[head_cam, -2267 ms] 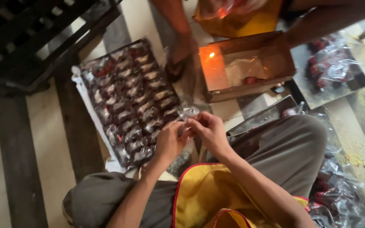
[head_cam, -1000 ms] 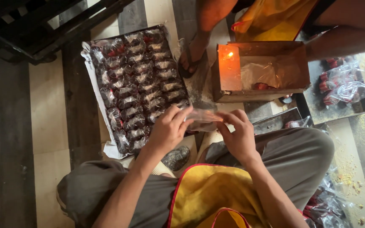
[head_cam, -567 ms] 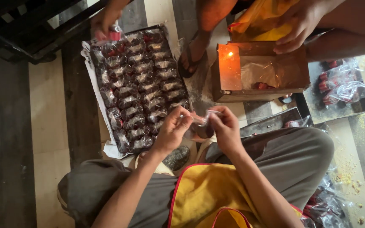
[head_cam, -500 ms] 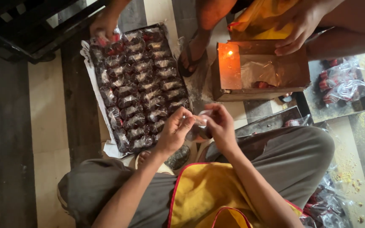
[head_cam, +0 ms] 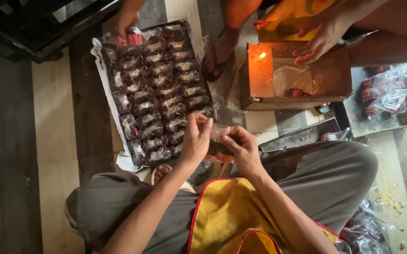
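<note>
**Floor-level packing workshop**

People sat on a tiled floor that served as a small hand-packing workshop, beside a tray of rows of wrapped dark sweets, a candle flame burning in a cardboard box, and loose plastic wrappers.

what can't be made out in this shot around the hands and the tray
Head view only:
- Clear wrapper: contents hidden by left hand and right hand.
- Wrapped pieces in tray: too small and glossy to identify.
- Other people's hand: arm cut off by top edge.
- Cardboard box inside: plastic glare.
</note>
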